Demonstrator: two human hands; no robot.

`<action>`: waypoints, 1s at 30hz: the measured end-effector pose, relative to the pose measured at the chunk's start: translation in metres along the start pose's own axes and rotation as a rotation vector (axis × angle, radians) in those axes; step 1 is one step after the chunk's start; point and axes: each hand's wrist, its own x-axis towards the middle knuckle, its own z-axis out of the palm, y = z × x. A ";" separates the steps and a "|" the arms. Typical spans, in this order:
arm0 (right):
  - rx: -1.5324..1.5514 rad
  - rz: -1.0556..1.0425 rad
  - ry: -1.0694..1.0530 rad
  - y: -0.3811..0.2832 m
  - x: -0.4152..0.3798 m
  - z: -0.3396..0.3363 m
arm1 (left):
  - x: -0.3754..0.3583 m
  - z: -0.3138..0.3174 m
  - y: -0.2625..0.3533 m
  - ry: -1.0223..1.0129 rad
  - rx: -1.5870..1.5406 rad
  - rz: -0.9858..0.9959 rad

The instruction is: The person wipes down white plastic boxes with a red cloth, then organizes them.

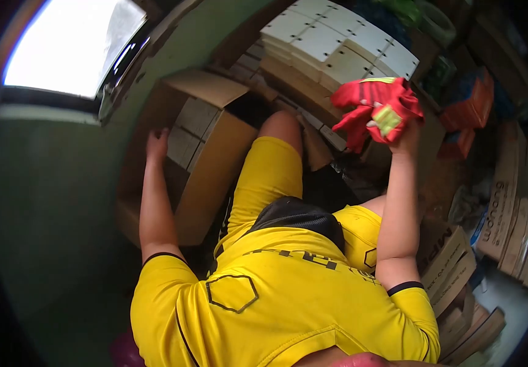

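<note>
My right hand (403, 139) is raised on the right and closed around a crumpled red cloth (371, 101) with yellow-green patches. Most of its fingers are hidden behind the cloth, which hangs in the air in front of the stacked white cards. Over on the left, my left hand (157, 145) reaches into an open cardboard box (206, 183). Its fingers are loosely bent, a small gap shows at the thumb, and I see nothing held in them. Pale packs (193, 116) lie in rows inside that box, just right of the hand.
Stacks of white cards with dark holes (328, 37) stand on cardboard at the back. An orange box (469, 104) sits at the right. Flattened cartons (499, 202) lean along the right side. A green wall (44, 183) and a bright window (77, 46) are on the left.
</note>
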 end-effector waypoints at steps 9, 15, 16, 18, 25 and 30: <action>-0.132 -0.072 0.134 0.016 -0.008 -0.031 | -0.123 0.062 -0.069 -1.266 0.050 -0.360; -0.120 -0.167 0.468 0.042 -0.010 0.017 | -0.143 0.130 -0.075 -1.120 -0.235 -0.349; -0.075 -0.154 0.468 0.043 -0.012 0.015 | -0.141 0.133 -0.078 -1.083 -0.267 -0.356; 0.002 -0.138 0.491 0.046 -0.013 0.016 | -0.139 0.136 -0.087 -1.026 -0.318 -0.381; -0.004 -0.048 0.315 0.054 -0.010 -0.055 | -0.133 0.148 -0.112 -0.793 -0.379 -0.420; 0.148 0.038 0.024 0.054 -0.011 -0.041 | -0.132 0.158 -0.129 -0.586 -0.283 -0.410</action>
